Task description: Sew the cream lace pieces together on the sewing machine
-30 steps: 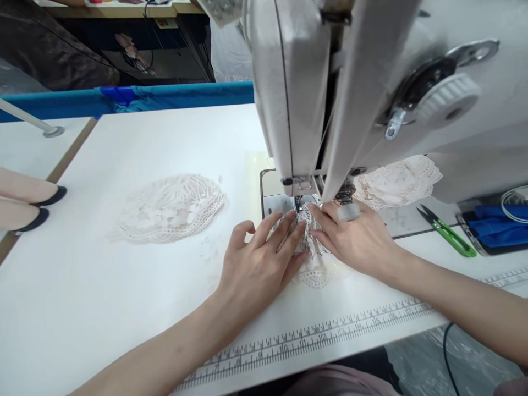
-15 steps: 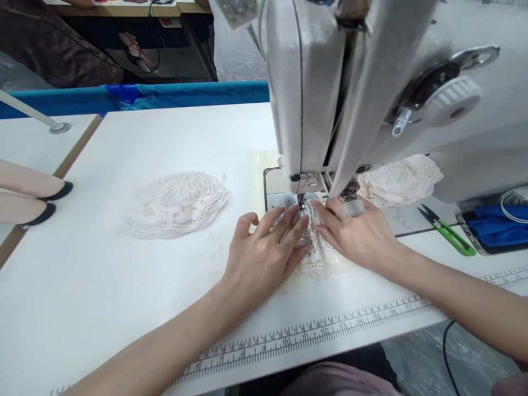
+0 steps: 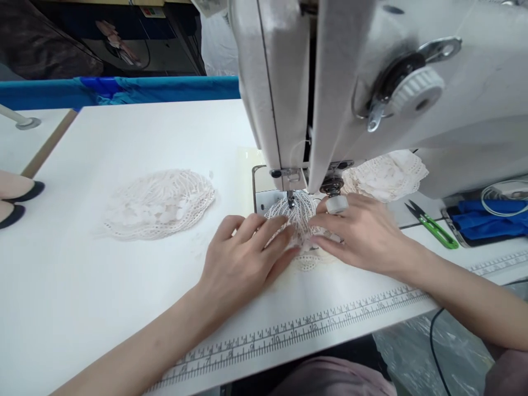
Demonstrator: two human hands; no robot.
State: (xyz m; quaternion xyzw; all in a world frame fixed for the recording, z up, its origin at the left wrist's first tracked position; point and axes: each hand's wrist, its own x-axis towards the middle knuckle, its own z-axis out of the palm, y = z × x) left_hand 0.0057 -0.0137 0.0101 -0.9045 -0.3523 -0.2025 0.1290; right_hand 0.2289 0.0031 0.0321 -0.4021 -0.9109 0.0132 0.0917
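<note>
A white lace piece (image 3: 302,215) lies fanned out beneath the presser foot (image 3: 291,199) of a sewing machine (image 3: 280,99). From the left, my left hand (image 3: 243,256) rests on the lace, its fingers bent and lying over the near left part. My right hand (image 3: 358,231) presses the opposite side with its fingers apart, close to a white knob (image 3: 337,204) on the machine. Neither hand is closed around the fabric. Part of the lace is hidden under the fingers.
A pile of white lace (image 3: 160,204) lies left on the table, and more lace (image 3: 388,175) sits behind my right hand. Green thread snips (image 3: 433,225) and a tray with blue cloth (image 3: 487,220) are at the right. A printed ruler (image 3: 289,336) runs along the front edge.
Both hands have moved slightly nearer and apart, and the lace under the presser foot is spread wider. The whole view has shifted, with the scene sitting further left.
</note>
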